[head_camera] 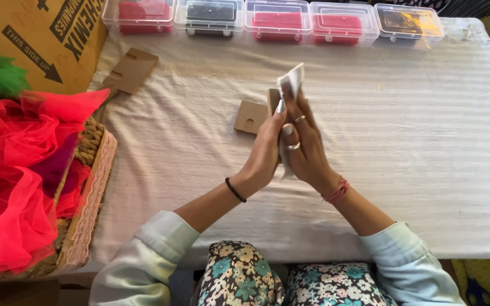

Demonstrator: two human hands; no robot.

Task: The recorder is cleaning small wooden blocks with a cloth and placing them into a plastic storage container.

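Where the white ribbed tablecloth [404, 141] covers the table, left hand [265, 153] and right hand [304, 144] press closed around a small white folded packet [291, 79] at centre. Clear plastic lidded boxes [273, 20] line twelve o'clock; a woven basket of pink netting [24, 170] sits at nine.

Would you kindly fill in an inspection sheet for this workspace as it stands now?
Surface: table under a wrinkled white striped cloth.
Job's things: small white packet pressed between both hands; two brown cards lie on the cloth just beyond them.
Clutter: another brown card far left; five clear boxes along the far edge, with red or dark contents.
Grips: left hand and right hand closed together on the packet, raised above the cloth.
Cables: nothing seen.
Surroundings: basket of red netting at left, cardboard carton behind it.
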